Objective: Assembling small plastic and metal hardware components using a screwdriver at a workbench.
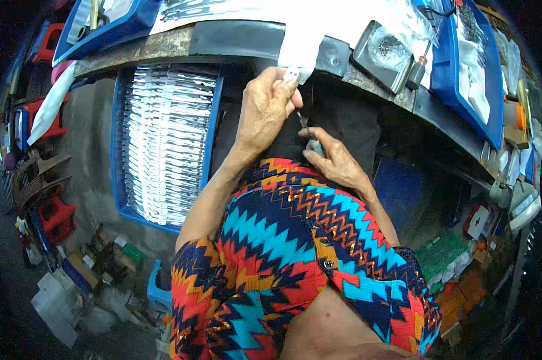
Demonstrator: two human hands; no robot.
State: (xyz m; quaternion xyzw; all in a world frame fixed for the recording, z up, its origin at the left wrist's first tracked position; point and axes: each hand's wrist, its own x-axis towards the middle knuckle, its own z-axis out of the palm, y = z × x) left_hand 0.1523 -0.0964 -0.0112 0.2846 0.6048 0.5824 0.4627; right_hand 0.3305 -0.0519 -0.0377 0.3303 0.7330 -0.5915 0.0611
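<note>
Just below the front edge of the workbench, my left hand [264, 107] pinches a small pale piece with dark holes [291, 74] between thumb and fingers. Most of that piece is hidden by the fingers. Lower and to the right, close to my body, my right hand [338, 161] is closed round a small tool with a grey handle [316, 147] and a thin metal end pointing up toward my left hand. I cannot make out what kind of tool it is. The tool's end is near the left fingers; contact is unclear.
A large blue bin [116, 174] of stacked shiny metal strips [169, 144] stands to my left. On the bench [241, 39] lie more strips, a screwdriver [417, 73], a dark tray with a bag of small parts [386, 51] and blue bins [445, 60]. Red stools [56, 215] stand far left.
</note>
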